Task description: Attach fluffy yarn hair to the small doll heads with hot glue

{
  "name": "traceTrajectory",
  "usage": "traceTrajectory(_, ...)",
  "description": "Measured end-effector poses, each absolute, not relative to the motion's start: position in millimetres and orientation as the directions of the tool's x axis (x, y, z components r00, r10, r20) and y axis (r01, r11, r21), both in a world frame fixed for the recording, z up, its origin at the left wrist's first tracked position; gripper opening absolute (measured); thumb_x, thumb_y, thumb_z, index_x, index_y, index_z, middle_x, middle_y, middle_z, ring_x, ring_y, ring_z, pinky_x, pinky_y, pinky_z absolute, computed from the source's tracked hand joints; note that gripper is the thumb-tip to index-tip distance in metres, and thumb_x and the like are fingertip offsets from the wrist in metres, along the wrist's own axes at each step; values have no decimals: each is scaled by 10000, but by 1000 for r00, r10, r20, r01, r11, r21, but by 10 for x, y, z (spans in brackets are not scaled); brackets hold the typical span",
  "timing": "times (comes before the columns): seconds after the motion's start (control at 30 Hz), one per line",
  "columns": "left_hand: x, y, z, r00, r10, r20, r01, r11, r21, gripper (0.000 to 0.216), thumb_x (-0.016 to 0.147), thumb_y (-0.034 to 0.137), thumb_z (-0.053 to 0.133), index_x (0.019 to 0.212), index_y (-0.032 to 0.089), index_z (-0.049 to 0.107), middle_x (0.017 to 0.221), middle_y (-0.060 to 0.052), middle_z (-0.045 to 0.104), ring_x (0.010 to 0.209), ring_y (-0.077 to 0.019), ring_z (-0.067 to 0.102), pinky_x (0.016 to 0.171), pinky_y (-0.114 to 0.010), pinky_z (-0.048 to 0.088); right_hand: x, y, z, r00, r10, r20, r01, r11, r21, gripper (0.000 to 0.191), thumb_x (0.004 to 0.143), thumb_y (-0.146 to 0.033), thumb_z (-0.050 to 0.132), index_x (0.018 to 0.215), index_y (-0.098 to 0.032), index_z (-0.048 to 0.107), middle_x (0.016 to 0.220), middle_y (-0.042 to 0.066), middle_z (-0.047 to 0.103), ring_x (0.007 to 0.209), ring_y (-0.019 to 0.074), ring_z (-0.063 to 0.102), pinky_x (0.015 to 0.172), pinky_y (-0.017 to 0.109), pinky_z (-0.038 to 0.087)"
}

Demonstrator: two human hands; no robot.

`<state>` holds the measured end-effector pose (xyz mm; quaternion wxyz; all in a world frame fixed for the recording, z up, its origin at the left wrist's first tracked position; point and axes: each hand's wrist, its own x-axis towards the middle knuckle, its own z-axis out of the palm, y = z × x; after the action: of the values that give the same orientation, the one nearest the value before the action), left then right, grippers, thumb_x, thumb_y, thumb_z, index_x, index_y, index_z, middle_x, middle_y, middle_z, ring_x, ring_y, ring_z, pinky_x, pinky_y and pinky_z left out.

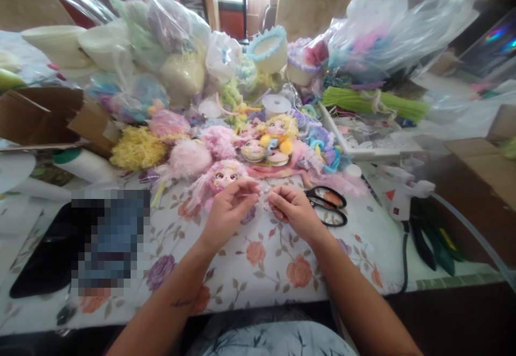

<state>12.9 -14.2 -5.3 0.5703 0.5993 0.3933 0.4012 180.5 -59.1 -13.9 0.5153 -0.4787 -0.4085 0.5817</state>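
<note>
My left hand [231, 208] is closed, fingertips and thumb drawn together above the flowered tablecloth [245, 283]. Facing it, my right hand [293, 209] pinches a small clear, shiny piece [266, 199], too small and blurred to name. The two hands are a short gap apart, and I cannot make out what the left fingertips hold. Just behind the left hand lies a pink-haired doll head [226, 176] with large painted eyes. Black-handled scissors [341, 219] lie right of my right hand, their blades partly hidden behind it.
Yellow fluffy yarn [139, 149], pink pompoms [189, 158] and a yellow-haired doll [278, 126] crowd the back. A white glue gun [403, 192] and green-handled pliers [435, 235] are at the right. A phone-like black slab [48, 254] lies left, near a cardboard box [40, 116].
</note>
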Motion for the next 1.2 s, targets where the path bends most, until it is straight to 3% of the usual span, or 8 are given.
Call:
traceTrajectory(0.1, 139, -142, -41, 362, 932, -37, -35, 54, 998, 299, 848, 388, 623, 1060, 178, 639, 914, -49, 681, 757, -138, 642, 702, -257, 531, 1801, -600, -131, 30, 994, -108, -120, -104, -987, 298, 859, -443, 605, 757, -167, 558, 514, -67, 435, 427, 51, 323, 419, 197, 240)
traceTrajectory(0.2, 143, -149, -55, 381, 920, -91, 13, 93, 996, 316, 789, 424, 687, 958, 162, 639, 822, -33, 676, 675, -133, 631, 626, -246, 523, 1787, -602, -121, 119, 992, -37, 19, -40, -999, 285, 860, -437, 604, 771, -166, 583, 527, -57, 439, 454, 66, 355, 442, 210, 277)
traceTrajectory(0.33, 149, -168, -69, 405, 912, -67, 104, 27, 994, 343, 712, 394, 766, 945, 170, 654, 866, -42, 699, 789, -170, 656, 686, -257, 529, 1764, -603, -109, 137, 990, 42, 158, 20, -987, 268, 865, -414, 599, 773, -162, 609, 592, -33, 474, 515, 81, 393, 483, 218, 311)
traceTrajectory(0.5, 151, -171, -60, 419, 904, -81, 93, 46, 995, 307, 809, 397, 670, 1027, 181, 691, 929, -56, 715, 795, -162, 656, 679, -249, 534, 1763, -604, -104, 118, 993, 6, 128, -10, -992, 295, 861, -448, 591, 775, -167, 602, 590, -36, 461, 506, 83, 381, 475, 219, 306)
traceTrajectory(0.67, 160, -180, -48, 373, 923, 95, 135, -155, 979, 305, 810, 302, 676, 1104, 220, 664, 956, -38, 666, 790, -145, 630, 674, -237, 527, 1754, -610, -89, 80, 995, -58, 74, -64, -995, 322, 833, -475, 613, 748, -166, 583, 567, -47, 439, 484, 77, 368, 451, 212, 297)
traceTrajectory(0.83, 159, -189, -62, 437, 863, 252, 169, -354, 920, 175, 872, 279, 596, 993, 242, 716, 1015, -55, 611, 910, -167, 592, 783, -270, 510, 1749, -597, -94, 89, 991, -96, -3, -96, -995, 338, 818, -490, 625, 743, -163, 582, 542, -53, 438, 460, 69, 357, 434, 206, 288)
traceTrajectory(1.2, 148, -170, -28, 503, 799, 330, 170, -465, 869, 123, 881, 196, 544, 903, 207, 665, 922, -53, 628, 927, -189, 580, 847, -320, 462, 1774, -577, -182, 175, 981, -86, -60, -76, -995, 327, 813, -491, 633, 737, -181, 561, 516, -64, 423, 421, 63, 337, 411, 210, 265)
